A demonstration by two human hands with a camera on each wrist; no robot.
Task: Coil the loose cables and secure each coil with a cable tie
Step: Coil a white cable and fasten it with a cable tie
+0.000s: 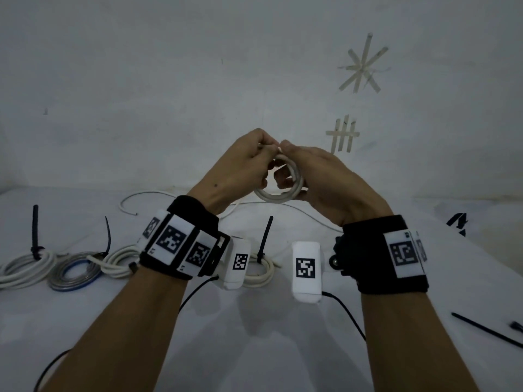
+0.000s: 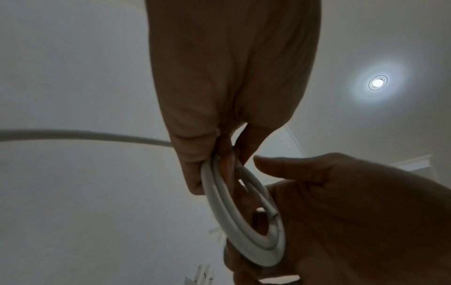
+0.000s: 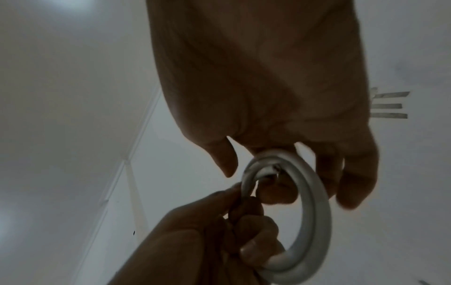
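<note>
A small round coil of white plastic-sheathed cable point(image 1: 278, 184) is held up in the air above the white table point(image 1: 254, 335). The left hand point(image 1: 243, 168) pinches the coil's top; the right hand point(image 1: 319, 176) curls around its far side. To wind well, keep each loop matched and pinched tight; black cable ties point(image 1: 485, 329) lie well right of the coil

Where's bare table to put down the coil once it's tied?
Free: the near table between the forearms, and the patch between the rightmost tied coil and the loose tie. Crowded: the left, with three tied coils.
</note>
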